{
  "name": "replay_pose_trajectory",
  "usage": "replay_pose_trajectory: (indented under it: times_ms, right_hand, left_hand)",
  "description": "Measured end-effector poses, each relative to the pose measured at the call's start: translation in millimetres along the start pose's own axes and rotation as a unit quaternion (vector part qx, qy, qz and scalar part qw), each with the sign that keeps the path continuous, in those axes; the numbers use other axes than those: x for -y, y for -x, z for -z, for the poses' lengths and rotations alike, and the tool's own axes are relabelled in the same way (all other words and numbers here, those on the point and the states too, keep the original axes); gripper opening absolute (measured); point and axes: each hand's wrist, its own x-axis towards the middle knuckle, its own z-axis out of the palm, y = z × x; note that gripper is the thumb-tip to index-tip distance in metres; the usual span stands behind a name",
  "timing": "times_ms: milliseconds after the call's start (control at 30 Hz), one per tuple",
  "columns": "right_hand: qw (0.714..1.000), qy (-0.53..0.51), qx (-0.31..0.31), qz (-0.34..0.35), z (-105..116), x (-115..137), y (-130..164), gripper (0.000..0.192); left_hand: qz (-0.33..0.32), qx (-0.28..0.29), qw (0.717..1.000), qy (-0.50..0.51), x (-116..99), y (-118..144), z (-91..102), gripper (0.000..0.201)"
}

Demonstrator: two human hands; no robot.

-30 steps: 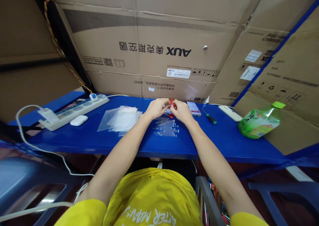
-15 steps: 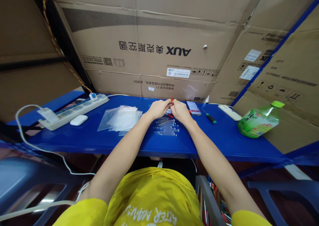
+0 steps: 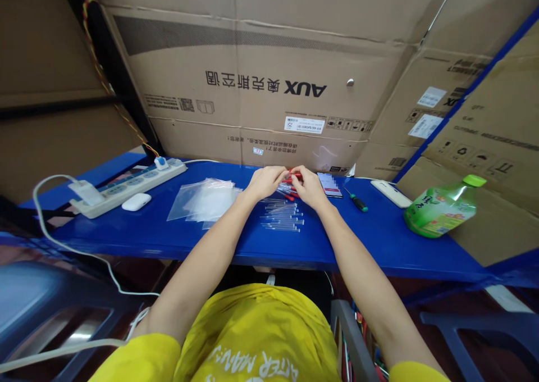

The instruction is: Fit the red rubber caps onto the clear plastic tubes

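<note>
At the back of the blue table, my left hand [image 3: 266,182] is closed, its fingertips at a slim red-ended rod [image 3: 287,174]. My right hand [image 3: 310,186] meets it from the other side, thumb and fingers closed on a red piece [image 3: 297,174]. Their exact kind is too small to make out. Several more red-ended rods [image 3: 288,192] lie in a loose heap under and between my hands. Closer to me, several thin clear sticks [image 3: 283,222] lie in rows. Left of my left hand is a stack of clear plastic bags [image 3: 206,198].
On the blue table [image 3: 269,250] lie a phone [image 3: 329,185], a screwdriver [image 3: 357,202], a white earbud case [image 3: 136,201], a white power strip [image 3: 132,186] and a pale flat device [image 3: 391,193]. A green bottle [image 3: 440,208] stands tilted at right. Cardboard [image 3: 261,50] walls the back.
My hands have moved slightly apart, so the red pieces between them show more. The whole view has shifted a little to the right.
</note>
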Motion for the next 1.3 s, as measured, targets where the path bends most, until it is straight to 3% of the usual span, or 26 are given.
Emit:
replay_pose_trajectory:
  times_ms: [267, 500, 800, 1133, 1300]
  right_hand:
    - [0.997, 0.065, -0.002, -0.034, 4.1, -3.6, 0.6, 0.019]
    - [0.992, 0.127, 0.001, -0.017, 0.6, -1.5, 0.8, 0.015]
    - [0.983, 0.182, -0.015, -0.026, -3.3, 3.0, 0.0, 0.018]
    - [0.987, 0.161, -0.018, -0.002, -3.2, -0.1, -0.3, 0.02]
    - [0.998, 0.056, 0.02, -0.002, 4.1, 0.2, 0.4, 0.025]
  left_hand:
    - [-0.033, -0.02, 0.999, 0.032, -2.8, 0.7, -1.0, 0.024]
    - [-0.017, 0.021, 1.0, 0.016, -4.6, 1.7, -1.3, 0.025]
    - [-0.014, 0.023, 1.0, 0.007, -11.8, 1.8, -3.1, 0.028]
    - [0.007, 0.046, 0.999, 0.013, -13.0, -0.7, -9.4, 0.038]
    - [-0.006, 0.024, 0.999, 0.022, -5.4, -0.3, -7.6, 0.04]
